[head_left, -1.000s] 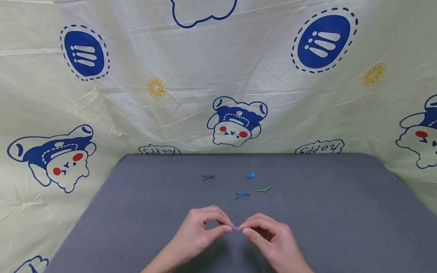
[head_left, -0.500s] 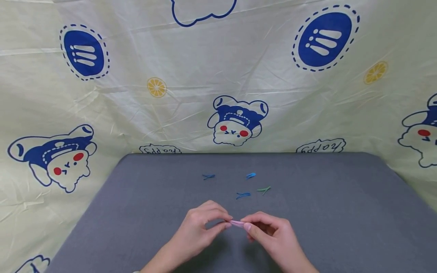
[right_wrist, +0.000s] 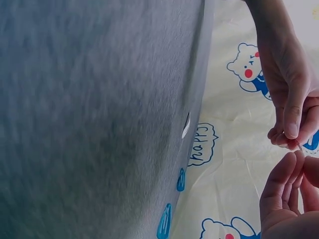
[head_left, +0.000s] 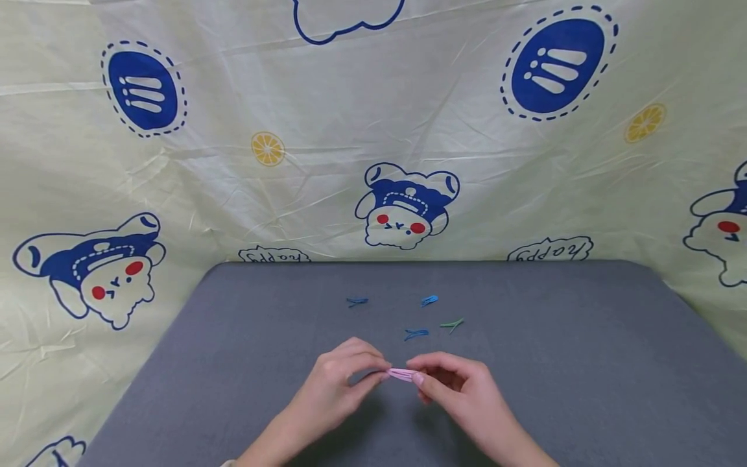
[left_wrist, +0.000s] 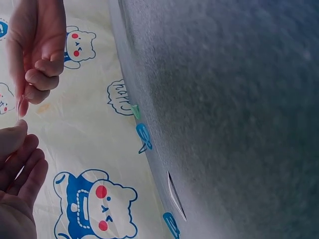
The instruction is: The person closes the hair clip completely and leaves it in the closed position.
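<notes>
A pink snap hair clip [head_left: 401, 374] is held between both hands just above the table in the head view, its long side running left to right. My left hand [head_left: 344, 373] pinches its left end between thumb and fingertips. The right hand [head_left: 458, 389] grips the other end, its thumb lying over the clip. From the left wrist view, the pink clip [left_wrist: 20, 107] shows only as a thin edge between the fingertips.
Beyond the hands, a dark blue clip [head_left: 357, 302], a bright blue clip [head_left: 429, 300], a blue clip [head_left: 416, 334] and a green clip [head_left: 452, 325] lie spread on the grey table [head_left: 262, 324]. A printed cloth [head_left: 327, 207] hangs behind the table's far edge.
Both hands have risen slightly in the head view, moving away from me with the pink clip. The clip has turned from edge-on so more of its face shows.
</notes>
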A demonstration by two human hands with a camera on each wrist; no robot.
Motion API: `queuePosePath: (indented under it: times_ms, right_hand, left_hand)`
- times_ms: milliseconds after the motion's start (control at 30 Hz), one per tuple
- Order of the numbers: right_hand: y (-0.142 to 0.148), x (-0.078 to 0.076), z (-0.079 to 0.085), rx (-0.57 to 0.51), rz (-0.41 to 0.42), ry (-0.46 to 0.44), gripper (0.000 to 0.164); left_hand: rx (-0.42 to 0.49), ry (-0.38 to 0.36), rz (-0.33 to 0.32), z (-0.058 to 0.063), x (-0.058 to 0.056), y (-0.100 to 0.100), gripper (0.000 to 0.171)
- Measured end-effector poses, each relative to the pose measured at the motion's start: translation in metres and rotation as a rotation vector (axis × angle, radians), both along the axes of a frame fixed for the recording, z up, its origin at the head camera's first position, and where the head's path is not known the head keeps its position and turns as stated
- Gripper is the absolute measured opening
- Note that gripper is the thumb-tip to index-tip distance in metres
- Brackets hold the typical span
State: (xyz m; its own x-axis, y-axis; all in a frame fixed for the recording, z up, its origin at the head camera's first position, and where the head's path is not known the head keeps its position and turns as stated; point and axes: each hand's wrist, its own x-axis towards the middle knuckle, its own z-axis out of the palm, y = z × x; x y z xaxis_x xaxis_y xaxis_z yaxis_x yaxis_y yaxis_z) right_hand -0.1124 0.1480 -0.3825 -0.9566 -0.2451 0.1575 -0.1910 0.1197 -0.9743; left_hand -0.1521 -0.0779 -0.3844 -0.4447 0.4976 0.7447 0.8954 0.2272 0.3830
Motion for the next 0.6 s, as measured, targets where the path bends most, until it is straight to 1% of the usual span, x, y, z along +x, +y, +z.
queuePosePath:
  times_ms: [233, 333, 467, 600]
  right_hand:
    - [-0.002, -0.009, 0.001, 0.067, 0.026, 0.067, 0.016]
    - [-0.003, -0.013, 0.001, 0.092, 0.021, 0.073, 0.016]
    - [-0.005, -0.020, 0.001, 0.151, 0.009, 0.101, 0.015]
    - [-0.006, -0.026, 0.001, 0.234, 0.005, 0.148, 0.014]
  left_hand:
    - [-0.016, -0.015, 0.022, -0.003, -0.007, -0.004, 0.021]
    - [-0.023, -0.026, 0.027, -0.004, -0.011, -0.006, 0.018]
    - [-0.038, -0.079, 0.047, -0.007, -0.016, -0.007, 0.015]
    - [-0.064, -0.146, 0.063, -0.009, -0.020, -0.008, 0.013]
